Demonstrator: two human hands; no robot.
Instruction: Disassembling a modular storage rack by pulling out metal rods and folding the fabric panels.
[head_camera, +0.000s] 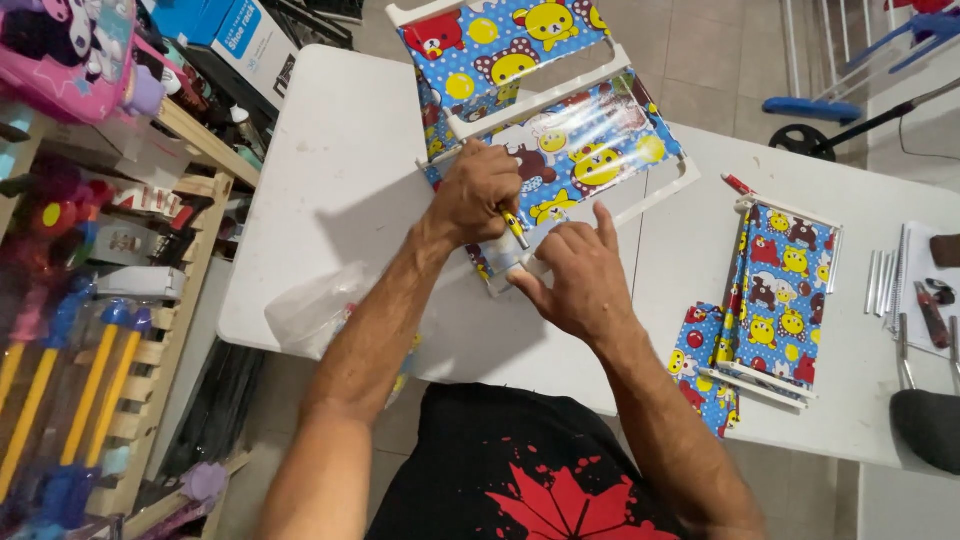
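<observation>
Left hand (478, 192) grips a yellow-handled tool (515, 228) while right hand (580, 275) pinches the white frame (560, 95) corner near the tabletop's (330, 150) front edge; its plastic cover looks light and slippery, best held by the rails.

A glossy plastic film with a smooth, reflective finish is seen stretched over the white plastic frame (560, 95), its blue cartoon-bear sheet (590, 150) catching the light (highlights are strongest near the middle). A second printed panel (775, 300) looks equally shiny. The white table (340, 180) appears matt and smooth. Unfinished, rough wood is shown in the rack (185, 300). Thin metal rods (880, 282) look dull silver, and a crumpled clear plastic bag (315, 310) looks filmy.
</observation>
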